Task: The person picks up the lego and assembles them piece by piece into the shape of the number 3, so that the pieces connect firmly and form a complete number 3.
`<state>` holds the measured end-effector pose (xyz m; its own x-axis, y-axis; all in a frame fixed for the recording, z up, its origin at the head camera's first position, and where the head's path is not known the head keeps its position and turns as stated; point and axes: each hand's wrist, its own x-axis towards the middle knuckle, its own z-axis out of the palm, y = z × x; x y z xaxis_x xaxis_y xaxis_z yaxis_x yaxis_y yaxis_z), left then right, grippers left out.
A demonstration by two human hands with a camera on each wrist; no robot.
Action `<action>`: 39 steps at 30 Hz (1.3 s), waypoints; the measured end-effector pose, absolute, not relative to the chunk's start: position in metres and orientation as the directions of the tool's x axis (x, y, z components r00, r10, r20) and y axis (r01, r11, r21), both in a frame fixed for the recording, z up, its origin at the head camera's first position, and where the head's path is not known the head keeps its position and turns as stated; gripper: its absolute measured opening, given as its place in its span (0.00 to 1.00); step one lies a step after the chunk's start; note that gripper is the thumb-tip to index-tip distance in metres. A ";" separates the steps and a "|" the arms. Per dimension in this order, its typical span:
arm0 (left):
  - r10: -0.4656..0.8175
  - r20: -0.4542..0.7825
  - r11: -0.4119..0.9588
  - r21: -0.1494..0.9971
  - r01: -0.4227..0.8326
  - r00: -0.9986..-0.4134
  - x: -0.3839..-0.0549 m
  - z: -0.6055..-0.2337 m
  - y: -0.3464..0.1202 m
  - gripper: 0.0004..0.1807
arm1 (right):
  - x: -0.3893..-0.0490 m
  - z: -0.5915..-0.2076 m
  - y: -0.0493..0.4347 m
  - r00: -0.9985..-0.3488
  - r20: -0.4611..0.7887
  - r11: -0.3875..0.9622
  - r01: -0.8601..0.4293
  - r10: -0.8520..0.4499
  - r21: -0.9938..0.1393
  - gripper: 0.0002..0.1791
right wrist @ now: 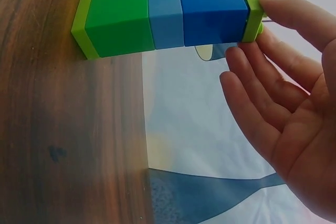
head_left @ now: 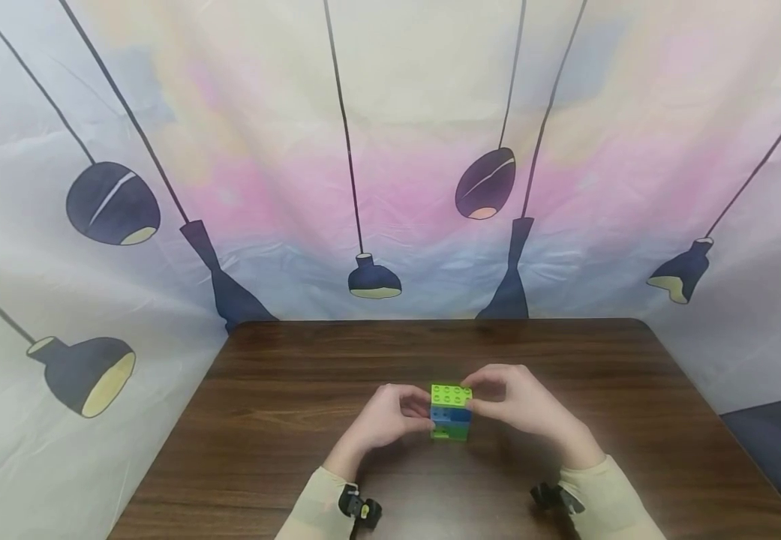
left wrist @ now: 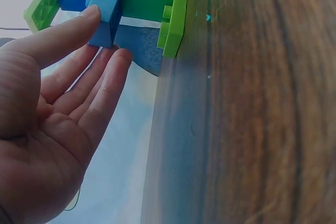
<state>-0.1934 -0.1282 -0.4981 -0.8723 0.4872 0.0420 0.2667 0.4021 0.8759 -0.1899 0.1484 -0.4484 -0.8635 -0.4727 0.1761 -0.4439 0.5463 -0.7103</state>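
Observation:
A small tower of toy building bricks (head_left: pixel 450 414) stands upright on the table in the head view. Its layers, bottom to top, are a lime plate (right wrist: pixel 84 22), a green brick (right wrist: pixel 118 23), a light blue brick (right wrist: pixel 166 11), a dark blue brick (right wrist: pixel 213 11) and a studded lime top plate (right wrist: pixel 249 6). From the left, my left hand (head_left: pixel 390 415) pinches the light blue brick between thumb and fingers. My right hand (head_left: pixel 521 397) grips the top plate at its right end, thumb on one side and fingers on the other.
The brown wooden table (head_left: pixel 282 450) reaches back to a fabric backdrop (head_left: pixel 417 112) printed with hanging lamps. Cream sleeves and black wrist cameras (head_left: pixel 361 508) sit at both forearms. A dark grey shape (head_left: pixel 778 442) lies beyond the table's right edge.

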 end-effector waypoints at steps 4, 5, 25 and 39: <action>0.487 0.043 0.404 0.874 0.269 -0.872 -0.192 -0.497 -0.128 0.17 | -0.190 -0.449 0.148 -0.863 0.185 0.546 -0.449 -0.470 -0.707 0.16; 0.487 0.043 0.405 0.874 0.269 -0.872 -0.192 -0.497 -0.128 0.17 | -0.190 -0.449 0.148 -0.863 0.188 0.547 -0.450 -0.468 -0.706 0.16; 0.481 0.047 0.417 0.866 0.276 -0.876 -0.192 -0.499 -0.128 0.17 | -0.189 -0.450 0.145 -0.873 0.202 0.575 -0.450 -0.443 -0.683 0.15; 0.484 0.051 0.416 0.865 0.281 -0.874 -0.194 -0.499 -0.127 0.17 | -0.185 -0.447 0.141 -0.895 0.181 0.614 -0.415 -0.407 -0.671 0.14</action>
